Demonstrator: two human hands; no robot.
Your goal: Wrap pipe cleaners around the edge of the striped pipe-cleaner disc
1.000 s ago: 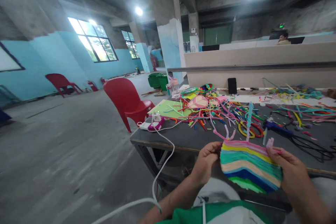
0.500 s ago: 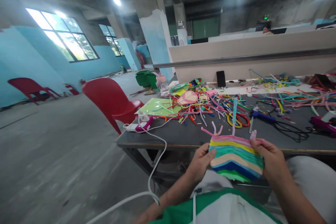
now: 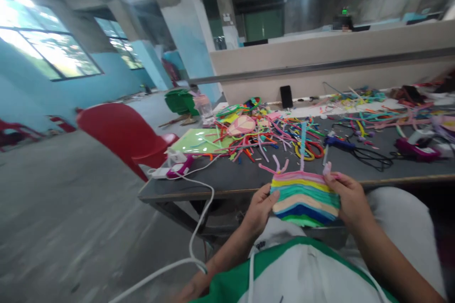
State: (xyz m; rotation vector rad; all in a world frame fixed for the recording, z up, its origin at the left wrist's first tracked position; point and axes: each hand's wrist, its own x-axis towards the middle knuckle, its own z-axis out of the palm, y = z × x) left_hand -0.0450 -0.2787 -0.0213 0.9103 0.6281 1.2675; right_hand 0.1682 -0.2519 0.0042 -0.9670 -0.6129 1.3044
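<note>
A striped panel of pipe cleaners (image 3: 305,197), in pink, yellow, teal, beige, blue and green bands, is held up in front of the table edge. Closed on its left side is my left hand (image 3: 259,212), thumb on the front face. My right hand (image 3: 350,197) grips the right side near the upper corner, its thumb and fingers pinching the pink edge. Loose pink and lilac ends stick up from the top corners, and a light-blue and lilac stem (image 3: 303,144) rises from the top middle. The fingers behind the panel are hidden.
On the dark table (image 3: 227,175) lie heaped pipe cleaners (image 3: 263,139), scissors (image 3: 313,150), a blue glue gun (image 3: 339,143) with its cord, a green sheet (image 3: 199,141) and a phone (image 3: 286,97). A white cable (image 3: 195,232) hangs off the left edge. A red chair (image 3: 117,128) stands to the left.
My view has swung to the right, so the table and room sit farther left in the picture. Both hands keep their hold on the panel, which looks much the same.
</note>
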